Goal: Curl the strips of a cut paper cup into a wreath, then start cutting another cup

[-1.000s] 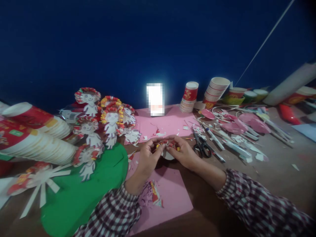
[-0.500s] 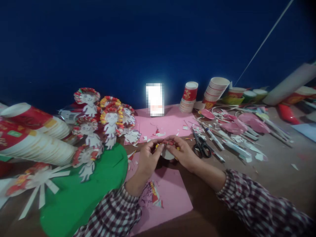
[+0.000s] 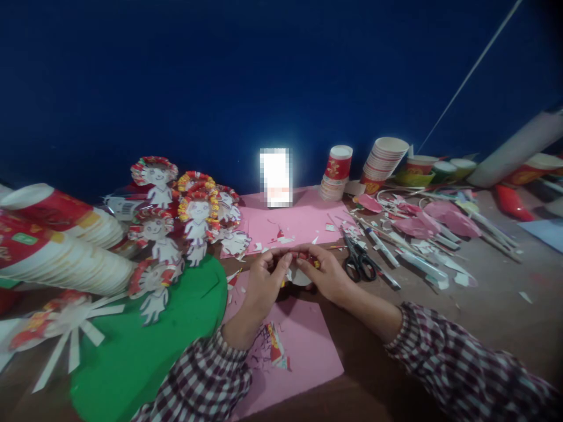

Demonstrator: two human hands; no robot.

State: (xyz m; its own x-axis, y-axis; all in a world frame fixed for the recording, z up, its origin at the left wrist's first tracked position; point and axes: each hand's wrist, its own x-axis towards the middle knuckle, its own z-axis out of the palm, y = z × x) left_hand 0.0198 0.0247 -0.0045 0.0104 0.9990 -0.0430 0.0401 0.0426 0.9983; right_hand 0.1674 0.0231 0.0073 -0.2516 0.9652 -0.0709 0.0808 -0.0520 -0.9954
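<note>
Between my two hands is a small paper doll (image 3: 299, 278), its red and yellow curled strips partly showing above a white part. My left hand (image 3: 268, 274) grips its left side, with the thumb pressed on the curls. On the other side, my right hand (image 3: 326, 271) pinches the curls between thumb and fingers. My fingers cover much of the doll. Below the hands, a pink sheet (image 3: 312, 346) carries dark snippets and a red and yellow paper scrap (image 3: 276, 344).
Black scissors (image 3: 359, 262) and pens (image 3: 383, 247) lie right of my hands, amid paper scraps. Several finished-looking paper dolls (image 3: 199, 218) stand at left by a green sheet (image 3: 176, 328). Paper cup stacks (image 3: 83, 261) lie far left; more cups (image 3: 382, 164) stand behind. A bright blurred rectangle (image 3: 276, 176) stands at the back.
My left thumb has shifted slightly up over the curls, and the doll has turned a little in my fingers. Both hands keep nearly the same place.
</note>
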